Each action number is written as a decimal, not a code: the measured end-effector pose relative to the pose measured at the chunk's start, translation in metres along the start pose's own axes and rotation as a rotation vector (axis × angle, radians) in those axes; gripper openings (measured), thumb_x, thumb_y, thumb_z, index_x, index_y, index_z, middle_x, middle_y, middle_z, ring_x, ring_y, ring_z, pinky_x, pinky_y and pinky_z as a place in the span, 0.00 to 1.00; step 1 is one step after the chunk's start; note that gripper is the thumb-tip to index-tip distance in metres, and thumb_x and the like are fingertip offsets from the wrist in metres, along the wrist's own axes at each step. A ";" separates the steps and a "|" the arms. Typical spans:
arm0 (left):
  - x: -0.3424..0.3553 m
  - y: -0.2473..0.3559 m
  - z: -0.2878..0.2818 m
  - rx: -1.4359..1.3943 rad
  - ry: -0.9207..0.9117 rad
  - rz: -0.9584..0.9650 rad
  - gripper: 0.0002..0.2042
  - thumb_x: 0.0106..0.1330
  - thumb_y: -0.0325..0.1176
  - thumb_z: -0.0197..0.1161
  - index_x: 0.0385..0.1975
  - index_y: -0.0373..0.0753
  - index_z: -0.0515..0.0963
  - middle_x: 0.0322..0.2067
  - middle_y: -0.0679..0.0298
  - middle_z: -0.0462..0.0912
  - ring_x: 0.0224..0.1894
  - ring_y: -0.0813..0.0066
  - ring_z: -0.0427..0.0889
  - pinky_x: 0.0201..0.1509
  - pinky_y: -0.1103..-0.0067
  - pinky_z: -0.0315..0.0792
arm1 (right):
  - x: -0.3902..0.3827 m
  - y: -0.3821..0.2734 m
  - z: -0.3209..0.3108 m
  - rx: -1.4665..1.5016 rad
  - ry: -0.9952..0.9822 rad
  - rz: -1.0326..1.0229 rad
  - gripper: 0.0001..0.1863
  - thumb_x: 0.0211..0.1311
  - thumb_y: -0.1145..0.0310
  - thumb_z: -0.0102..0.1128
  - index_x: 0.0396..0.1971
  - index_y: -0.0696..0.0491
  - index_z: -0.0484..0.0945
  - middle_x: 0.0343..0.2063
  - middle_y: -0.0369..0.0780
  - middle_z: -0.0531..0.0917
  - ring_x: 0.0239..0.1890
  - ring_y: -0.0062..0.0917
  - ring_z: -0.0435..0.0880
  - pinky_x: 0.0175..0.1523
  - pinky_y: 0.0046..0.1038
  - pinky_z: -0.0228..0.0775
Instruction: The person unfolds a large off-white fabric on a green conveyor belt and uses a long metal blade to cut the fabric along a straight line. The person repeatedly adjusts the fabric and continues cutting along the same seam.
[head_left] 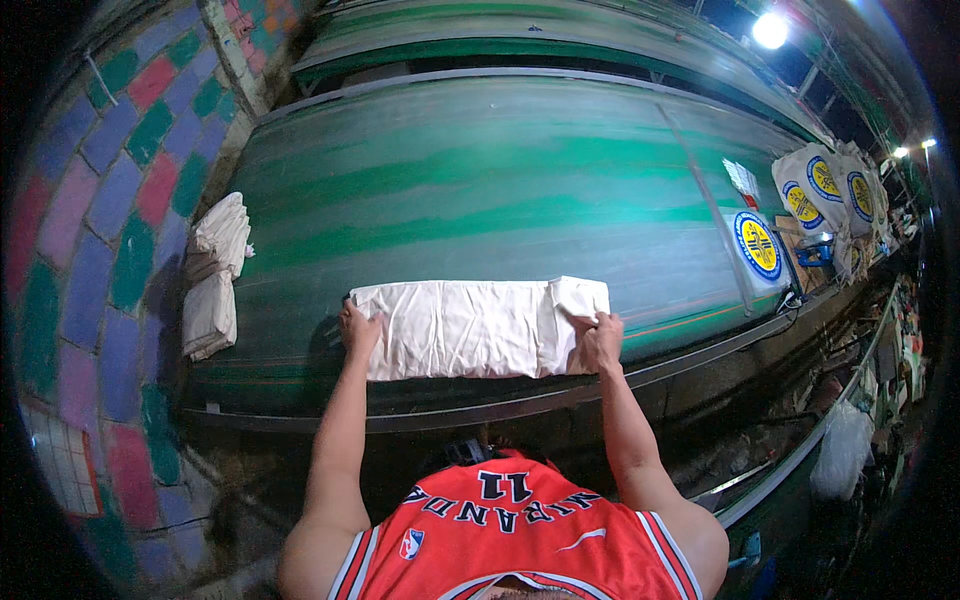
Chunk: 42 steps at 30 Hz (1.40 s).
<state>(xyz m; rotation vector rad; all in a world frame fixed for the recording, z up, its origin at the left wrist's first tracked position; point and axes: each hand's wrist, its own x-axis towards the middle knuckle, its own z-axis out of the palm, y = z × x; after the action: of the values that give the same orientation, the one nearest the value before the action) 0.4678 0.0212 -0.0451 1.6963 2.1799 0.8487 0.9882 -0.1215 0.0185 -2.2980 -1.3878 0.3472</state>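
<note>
A white cloth [460, 330] lies in front of me near the table's front edge, folded into a long wrinkled strip. Its right end is doubled over in a smaller flap. My left hand [360, 328] grips the strip's left end, the thumb on top and the other fingers partly hidden at the edge. At the opposite end, my right hand [601, 342] is closed on the folded flap with the fingertips pinched together. Both forearms reach forward over the near edge.
Folded white cloths [212, 275] are piled at the table's left end. On the long green table [480, 180], a white cloth with a round blue-and-yellow print [756, 245] lies at right, beside a blue tool [815, 252]. More printed cloths [822, 182] hang beyond. A painted brick wall [110, 220] stands left.
</note>
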 end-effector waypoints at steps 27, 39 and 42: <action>0.059 0.169 -0.039 -1.099 -0.453 0.159 0.16 0.51 0.11 0.47 0.35 0.37 0.77 0.36 0.71 0.78 0.39 0.81 0.76 0.46 0.81 0.71 | 0.081 0.039 -0.130 -0.082 0.491 -0.154 0.42 0.44 0.75 0.73 0.63 0.57 0.64 0.54 0.51 0.70 0.59 0.46 0.68 0.65 0.43 0.61; 0.005 0.054 -0.028 0.254 -0.327 0.399 0.11 0.44 0.20 0.58 0.27 0.37 0.84 0.34 0.52 0.84 0.42 0.50 0.81 0.49 0.62 0.75 | 0.137 0.017 -0.096 -0.104 0.111 -0.247 0.57 0.32 0.74 0.68 0.72 0.44 0.54 0.71 0.48 0.54 0.73 0.48 0.53 0.70 0.63 0.48; -0.025 0.089 -0.013 0.168 -0.218 0.495 0.17 0.45 0.22 0.60 0.38 0.36 0.83 0.43 0.52 0.83 0.50 0.50 0.79 0.57 0.65 0.72 | 0.164 0.033 -0.077 0.416 0.001 -0.102 0.56 0.36 0.73 0.68 0.72 0.46 0.53 0.61 0.53 0.71 0.61 0.45 0.74 0.63 0.44 0.69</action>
<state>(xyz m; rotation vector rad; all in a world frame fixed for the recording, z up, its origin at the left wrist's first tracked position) 0.5397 0.0070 0.0134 2.3413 1.7543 0.5562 1.1226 -0.0081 0.0710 -1.8823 -1.2851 0.5454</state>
